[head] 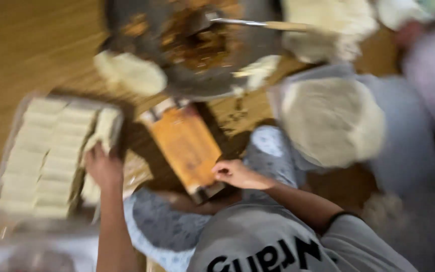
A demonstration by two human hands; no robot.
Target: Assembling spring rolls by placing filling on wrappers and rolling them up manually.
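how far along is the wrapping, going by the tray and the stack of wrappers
Done: the tray holds about three rows of pale folded rolls, nearly filling it. In hand: the left hand is at the tray's right edge beside another roll, and the right hand rests on the orange board. Left: a stack of wrappers and brown filling in the pan. The picture is blurred, so counts are rough.

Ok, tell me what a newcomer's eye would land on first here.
Most striking is the big dark pan of brown filling at top centre, a spoon resting in it. At left, a tray holds rows of pale folded pieces, with the left hand at its edge. In the middle, the right hand touches an orange board, beside a round stack of pale wrappers.
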